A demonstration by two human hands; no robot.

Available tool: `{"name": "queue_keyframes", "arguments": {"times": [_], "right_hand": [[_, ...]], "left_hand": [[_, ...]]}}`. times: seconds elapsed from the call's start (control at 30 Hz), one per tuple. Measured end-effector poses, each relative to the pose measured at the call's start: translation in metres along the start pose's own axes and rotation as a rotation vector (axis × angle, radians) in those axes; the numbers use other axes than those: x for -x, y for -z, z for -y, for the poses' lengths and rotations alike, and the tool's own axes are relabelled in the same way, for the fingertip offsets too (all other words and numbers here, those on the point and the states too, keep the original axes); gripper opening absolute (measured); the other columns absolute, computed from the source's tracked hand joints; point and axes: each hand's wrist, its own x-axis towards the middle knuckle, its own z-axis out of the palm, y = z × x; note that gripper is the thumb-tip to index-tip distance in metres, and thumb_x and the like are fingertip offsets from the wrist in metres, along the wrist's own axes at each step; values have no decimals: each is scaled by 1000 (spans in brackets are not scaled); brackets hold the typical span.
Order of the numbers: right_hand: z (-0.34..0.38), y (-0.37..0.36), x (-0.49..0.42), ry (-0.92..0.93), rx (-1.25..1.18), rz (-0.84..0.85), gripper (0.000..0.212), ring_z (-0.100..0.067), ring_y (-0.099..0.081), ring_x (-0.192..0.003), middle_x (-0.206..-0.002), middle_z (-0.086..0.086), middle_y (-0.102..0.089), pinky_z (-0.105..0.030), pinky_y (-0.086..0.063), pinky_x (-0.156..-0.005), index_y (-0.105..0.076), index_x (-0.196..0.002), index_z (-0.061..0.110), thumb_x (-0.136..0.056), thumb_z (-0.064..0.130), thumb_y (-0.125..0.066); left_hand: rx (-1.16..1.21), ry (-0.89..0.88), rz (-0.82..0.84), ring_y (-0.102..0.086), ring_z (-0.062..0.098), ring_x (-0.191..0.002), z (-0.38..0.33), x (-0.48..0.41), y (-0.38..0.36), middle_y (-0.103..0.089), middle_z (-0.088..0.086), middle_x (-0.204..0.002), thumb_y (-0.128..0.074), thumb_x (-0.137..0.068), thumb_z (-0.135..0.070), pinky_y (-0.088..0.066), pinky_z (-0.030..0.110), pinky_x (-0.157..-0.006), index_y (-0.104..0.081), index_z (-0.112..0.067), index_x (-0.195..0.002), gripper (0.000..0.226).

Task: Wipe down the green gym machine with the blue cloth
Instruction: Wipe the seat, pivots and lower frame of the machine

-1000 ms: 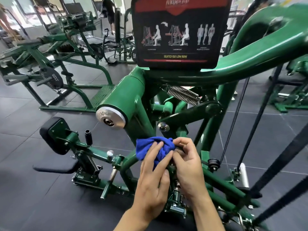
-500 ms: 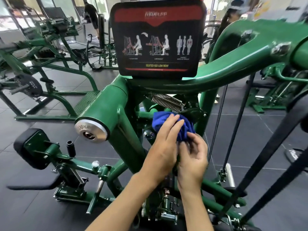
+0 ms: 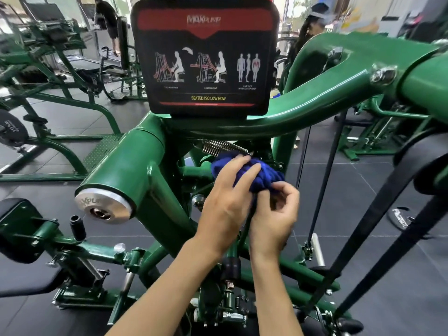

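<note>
The green gym machine (image 3: 135, 166) fills the view, with a thick tube frame and a black instruction placard (image 3: 204, 57) on top. A bunched blue cloth (image 3: 242, 173) is pressed against the machine's inner joint, just under a steel coil spring (image 3: 224, 146). My left hand (image 3: 228, 204) lies over the cloth with fingers spread across it. My right hand (image 3: 274, 219) pinches the cloth's lower right edge. Both hands hold the cloth; the part of the frame behind it is hidden.
A black padded seat (image 3: 17, 229) and adjustment knobs sit low at the left. Black straps (image 3: 378, 214) run diagonally at the right. More green machines (image 3: 48, 69) stand at the back left and right. Two people are in the background. The floor is dark rubber tile.
Both hands have carried the cloth upward along the frame, from the lower strut to just beneath the spring. My view has shifted a little closer and to the right.
</note>
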Motion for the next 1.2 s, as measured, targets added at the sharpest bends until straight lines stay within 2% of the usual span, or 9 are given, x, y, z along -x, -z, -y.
{"name": "queue_keyframes", "arguments": {"times": [0.27, 0.43, 0.53, 0.63, 0.67, 0.77, 0.93, 1.07, 1.2], "right_hand": [[7, -1, -23, 532, 378, 83, 27, -24, -59, -119, -129, -14, -55, -26, -49, -104, -68, -119, 4, -95, -5, -63], [-20, 0, 2, 503, 393, 272, 26, -14, -63, -110, -125, -3, -57, -27, -53, -97, -75, -115, 11, -92, -1, -72], [-43, 1, 14, 315, 325, 382, 25, -9, -66, -104, -120, 17, -56, -32, -57, -90, -75, -111, 19, -92, 3, -72], [-57, 6, 17, 182, 292, 451, 24, -14, -69, -102, -117, 14, -61, -36, -59, -89, -75, -105, 20, -90, 2, -71], [-60, 8, 17, 148, 283, 465, 24, -14, -69, -100, -114, 12, -63, -37, -58, -88, -74, -102, 19, -89, 0, -71], [-70, 9, 14, 86, 329, 494, 29, -11, -67, -100, -108, 12, -65, -39, -56, -90, -73, -106, 19, -86, -1, -69], [-77, 13, 11, -61, 380, 637, 34, -7, -60, -115, -121, 12, -64, -41, -49, -105, -70, -117, 27, -91, 5, -65], [-68, 16, 9, -189, 167, 840, 41, -9, -60, -127, -132, 10, -63, -36, -46, -111, -62, -133, 28, -93, 22, -65], [-70, 5, 13, -223, 145, 824, 40, -7, -63, -121, -126, 11, -68, -34, -48, -106, -58, -131, 31, -95, 34, -72]], "left_hand": [[-200, 110, 2, -53, 24, -132, -2, -4, -6, -57, 9, -143, -47, -94, -17, -44, 43, -109, -53, -10, -147, 53], [-316, 259, 71, -39, 39, -146, 11, 30, -4, -41, 25, -153, -26, -107, -26, -39, 51, -118, -33, 5, -155, 58], [-381, 318, 209, -11, 43, -157, 11, 42, -1, -15, 32, -165, -23, -105, -14, -23, 51, -127, -11, 10, -159, 61], [-463, 338, 399, 20, 46, -154, -1, 49, 11, 18, 34, -164, 13, -82, 3, 20, 39, -123, 16, 11, -156, 74], [-488, 303, 394, 19, 47, -154, -1, 52, 12, 16, 36, -164, 16, -77, 3, 21, 35, -120, 12, 12, -156, 80], [-468, 261, 278, -13, 50, -155, 3, 71, 3, -15, 40, -162, -15, -84, 13, -33, 41, -120, -29, 17, -152, 70], [-503, 225, 406, 2, 51, -155, -1, 91, -5, -3, 42, -163, -9, -91, 1, 3, 49, -126, -20, 19, -153, 66], [-181, 281, 348, -13, 34, -156, 3, 96, 15, -16, 24, -169, -55, -87, 6, -13, 42, -127, -18, 6, -160, 82], [-70, 267, 238, -44, 14, -144, 2, 109, 44, -47, 4, -156, -55, -98, 0, -36, 28, -118, -47, -5, -150, 53]]}}
